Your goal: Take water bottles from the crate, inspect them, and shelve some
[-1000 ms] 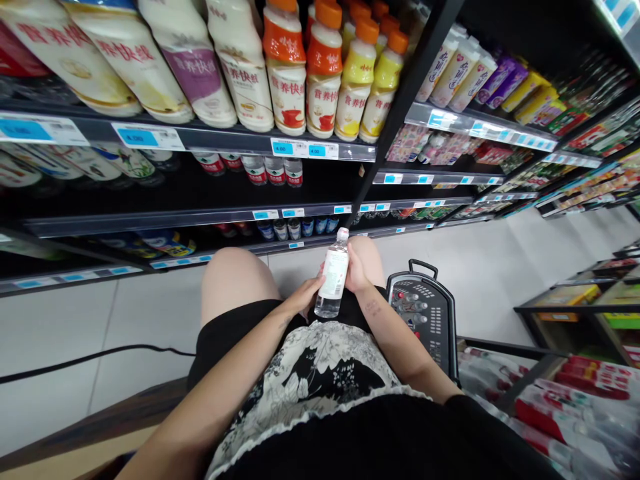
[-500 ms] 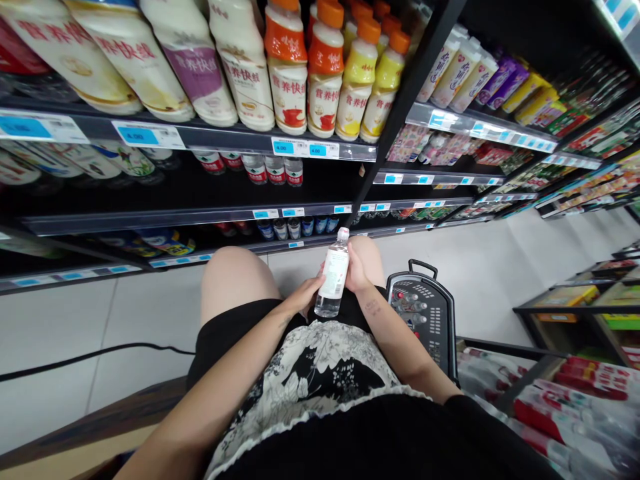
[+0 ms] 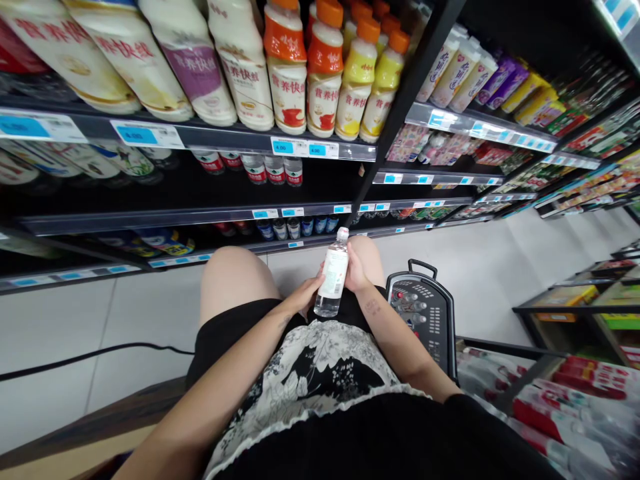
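Bottle [image 3: 333, 273] between both hands [image 3: 357, 272]

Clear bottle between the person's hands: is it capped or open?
Capped: a whitish cap sits atop the bottle. Whether it is screwed tight, I cannot tell.

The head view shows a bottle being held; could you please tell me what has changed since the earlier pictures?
Nothing visibly moved, was taken hold of or let go. The clear plastic bottle with white label stays between the left grip and right grip, with the black plastic basket to the person's right.
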`<state>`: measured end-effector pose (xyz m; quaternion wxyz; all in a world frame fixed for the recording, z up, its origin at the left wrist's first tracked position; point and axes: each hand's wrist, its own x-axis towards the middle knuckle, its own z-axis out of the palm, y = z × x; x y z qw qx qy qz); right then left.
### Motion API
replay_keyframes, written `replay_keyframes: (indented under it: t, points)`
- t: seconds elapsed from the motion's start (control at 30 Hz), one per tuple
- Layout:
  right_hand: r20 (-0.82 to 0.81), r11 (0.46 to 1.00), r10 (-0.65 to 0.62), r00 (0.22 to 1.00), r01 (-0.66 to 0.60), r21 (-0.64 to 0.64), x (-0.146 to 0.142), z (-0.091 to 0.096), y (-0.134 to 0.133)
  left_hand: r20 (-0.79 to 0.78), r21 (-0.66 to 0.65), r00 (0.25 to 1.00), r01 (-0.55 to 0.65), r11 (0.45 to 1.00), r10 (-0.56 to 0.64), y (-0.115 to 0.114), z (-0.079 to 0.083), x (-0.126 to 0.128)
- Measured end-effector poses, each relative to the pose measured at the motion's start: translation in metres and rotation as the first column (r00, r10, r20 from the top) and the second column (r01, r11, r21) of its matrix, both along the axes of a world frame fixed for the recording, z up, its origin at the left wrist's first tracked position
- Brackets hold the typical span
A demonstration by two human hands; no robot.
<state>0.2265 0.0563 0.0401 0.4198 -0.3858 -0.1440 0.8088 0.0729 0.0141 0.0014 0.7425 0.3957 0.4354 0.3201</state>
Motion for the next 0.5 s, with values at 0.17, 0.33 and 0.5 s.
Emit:
replay_keyframes:
  t: [0.17, 0.33, 0.5]
  points:
    - [0.023, 1.000, 0.005, 1.000, -0.005, 0.018, 0.001, -0.002, 0.001, -0.005, 0.003, 1.000, -0.008, 1.000, 0.008, 0.000, -0.003, 0.000]
    - [0.033, 0.999, -0.036, 0.999, 0.035, 0.023, 0.001, -0.009, 0.002, -0.019, -0.050, 1.000, 0.018, 0.999, -0.019, 0.001, -0.012, -0.003]
    - [0.105, 0.989, -0.143, 0.984, 0.137, 0.060, -0.004, -0.018, 0.005, -0.087, 0.007, 0.996, -0.019, 1.000, 0.019, 0.002, -0.022, -0.007]
